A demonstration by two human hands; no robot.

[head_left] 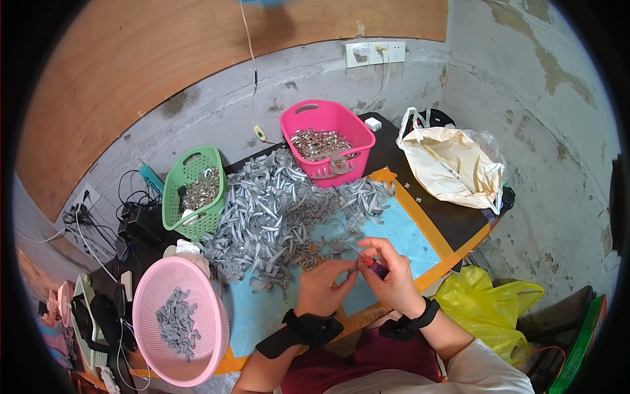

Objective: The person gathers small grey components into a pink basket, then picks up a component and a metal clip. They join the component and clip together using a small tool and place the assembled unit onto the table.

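Observation:
Over the near edge of the blue work sheet (407, 240), both hands meet almost fingertip to fingertip. My right hand (394, 279) is closed round a small screwdriver (375, 265) with a red and dark handle; its thin metal shaft points up and to the left. Thumb and forefinger of my left hand (323, 287) pinch a small piece close to the screwdriver, mostly hidden by the fingers. Just beyond the hands spreads a large heap of grey curved strips (262, 210).
Behind the heap stand a pink basket (338, 172) and a green basket (172, 190), both holding shiny metal parts. A light pink colander (147, 315) with grey pieces is at left. A cream bag (453, 164) lies back right; a yellow plastic bag (485, 308) sits below the table edge.

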